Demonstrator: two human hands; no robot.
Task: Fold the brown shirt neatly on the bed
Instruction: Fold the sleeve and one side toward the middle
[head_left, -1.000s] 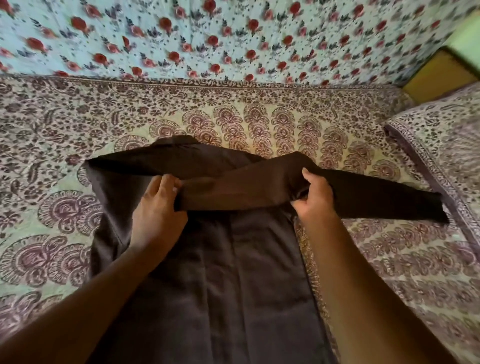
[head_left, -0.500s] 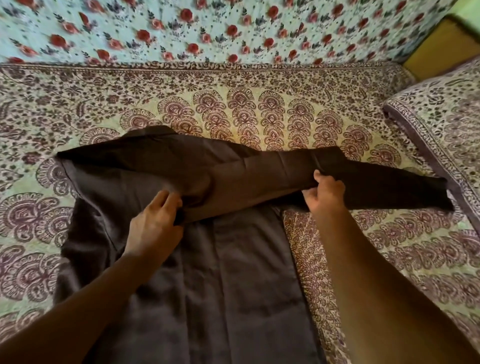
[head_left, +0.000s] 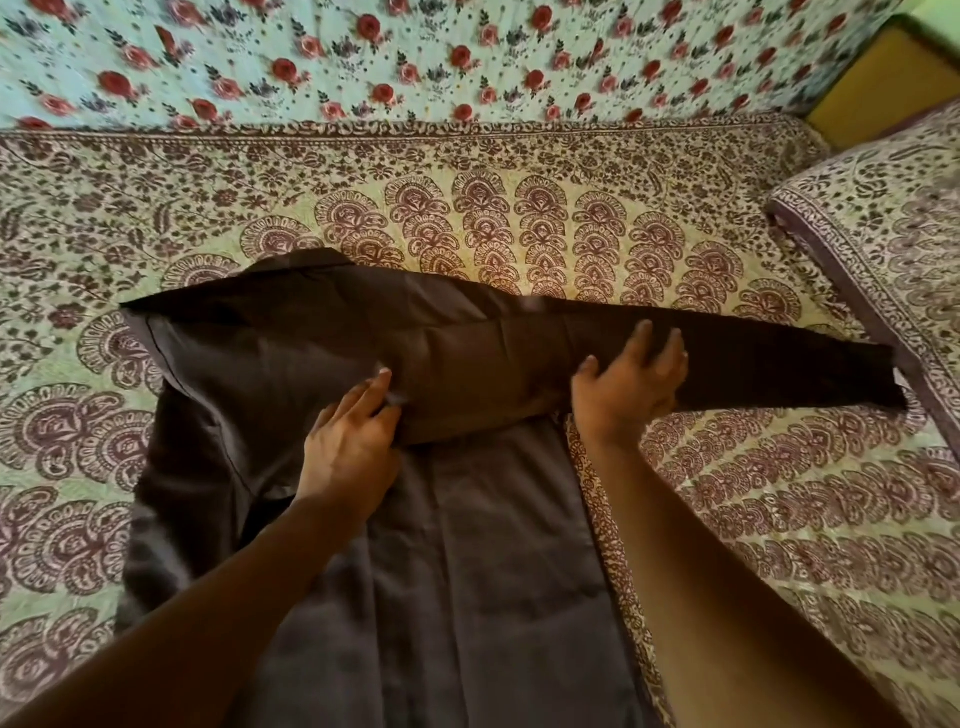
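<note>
The brown shirt (head_left: 467, 545) lies spread on the patterned bed, its body running toward me. One long sleeve is folded back across the chest and the other sleeve (head_left: 779, 364) stretches to the right, reaching the pillow. My left hand (head_left: 353, 441) pinches the end of the folded sleeve near the middle of the chest. My right hand (head_left: 631, 376) presses flat on the sleeve at the right shoulder, fingers straight and spread.
The bed sheet (head_left: 519, 234) with maroon paisley print surrounds the shirt. A matching pillow (head_left: 893, 270) sits at the right. A floral cloth (head_left: 415, 57) covers the wall behind, and a yellow surface (head_left: 883, 78) shows at the top right corner.
The folded sleeve has been lowered flat onto the shirt. My right hand has let go of its pinch and now lies open on the sleeve, slightly further right.
</note>
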